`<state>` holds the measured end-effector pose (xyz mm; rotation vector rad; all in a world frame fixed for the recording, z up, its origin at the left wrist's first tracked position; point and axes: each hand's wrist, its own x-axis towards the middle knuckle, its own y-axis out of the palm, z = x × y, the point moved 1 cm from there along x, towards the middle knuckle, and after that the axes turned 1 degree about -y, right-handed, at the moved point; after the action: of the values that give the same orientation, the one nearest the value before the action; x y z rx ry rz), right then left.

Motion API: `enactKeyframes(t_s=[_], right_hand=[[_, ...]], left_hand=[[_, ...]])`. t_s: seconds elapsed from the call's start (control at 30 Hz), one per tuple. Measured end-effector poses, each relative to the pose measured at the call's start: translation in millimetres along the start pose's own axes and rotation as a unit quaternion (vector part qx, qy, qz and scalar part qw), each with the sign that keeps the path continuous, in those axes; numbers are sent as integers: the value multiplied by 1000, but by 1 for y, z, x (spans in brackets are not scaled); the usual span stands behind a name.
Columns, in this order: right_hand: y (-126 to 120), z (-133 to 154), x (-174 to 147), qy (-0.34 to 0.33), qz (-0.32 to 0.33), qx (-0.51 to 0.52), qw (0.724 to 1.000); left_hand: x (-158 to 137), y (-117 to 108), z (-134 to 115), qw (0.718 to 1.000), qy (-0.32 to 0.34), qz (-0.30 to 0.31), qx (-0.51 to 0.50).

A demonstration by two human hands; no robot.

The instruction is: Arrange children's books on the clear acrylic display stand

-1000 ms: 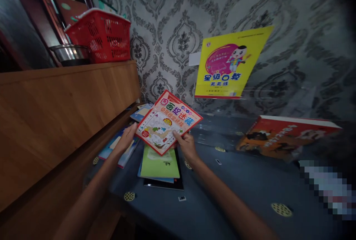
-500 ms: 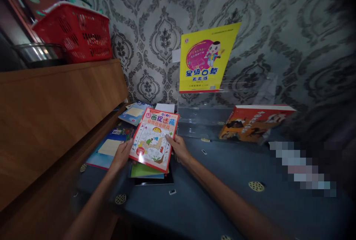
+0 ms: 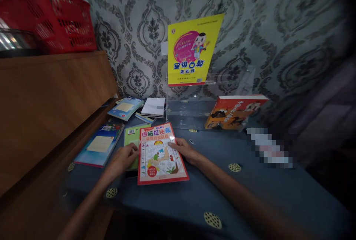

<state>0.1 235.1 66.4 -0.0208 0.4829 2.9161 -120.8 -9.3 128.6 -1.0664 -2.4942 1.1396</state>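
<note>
My right hand (image 3: 187,150) grips a picture book (image 3: 162,158) with a red border by its right edge, thumb on the cover. My left hand (image 3: 125,158) is closed at the book's left edge, its fingertips partly hidden. The picture book is held above the blue cloth, partly over a green book (image 3: 130,134) with a barcode. A dark item under the green book barely shows. Left of my left hand lies a blue book (image 3: 111,128) with a pale label panel.
A clear acrylic rack (image 3: 185,115) holds a yellow workbook (image 3: 191,52) and a red-orange book (image 3: 233,114). Behind lie a white-topped stack (image 3: 152,106) and another blue book (image 3: 126,108). A red basket (image 3: 65,21) and metal bowl (image 3: 16,39) stand on the wooden cabinet (image 3: 55,95).
The picture book has moved nearer to me and been turned more upright, uncovering the green book and the white-topped stack. The camera view has swung slightly right.
</note>
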Motion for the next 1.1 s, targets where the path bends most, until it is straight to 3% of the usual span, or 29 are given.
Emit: enactKeyframes(t_s=[0.1,0.23,0.33,0.43,0.5,0.53,0.63,0.67,0.7,0.8,0.87,0.97,1.1], right_hand=[[-18,6,-19,16,-14,-4,1000],[-41,14,-47,27,-45,-5,999],[-59,18,-67,16,-78,-40,996],[-81,21,-85,16,-103,-154,982],[-94,25,-94,6,-126,-298,946],[-98,29,-98,-12,-155,-384,910],[-89,38,-96,-70,-242,-590,767],[-79,38,-91,-86,-232,-625,740],[-65,37,-84,-99,-191,-646,733],[-24,25,-56,-183,33,-625,758],[-10,16,-38,-198,105,-621,752],[-14,8,-18,-178,123,-645,733],[-34,13,-2,-162,96,-663,724]], left_hand=[[2,18,-20,985,78,-70,137],[5,58,-41,941,202,-78,260],[5,93,-46,913,284,-81,282],[4,127,-42,897,335,-63,280],[2,146,-37,893,349,-60,279],[1,153,-35,891,350,-67,281],[-4,165,-30,885,345,-99,297],[-5,167,-29,882,345,-107,302],[-7,168,-29,880,344,-112,306],[-9,169,-28,881,340,-116,307],[-9,170,-27,885,334,-115,304],[-9,173,-25,885,333,-127,301],[-8,177,-21,873,343,-150,313]])
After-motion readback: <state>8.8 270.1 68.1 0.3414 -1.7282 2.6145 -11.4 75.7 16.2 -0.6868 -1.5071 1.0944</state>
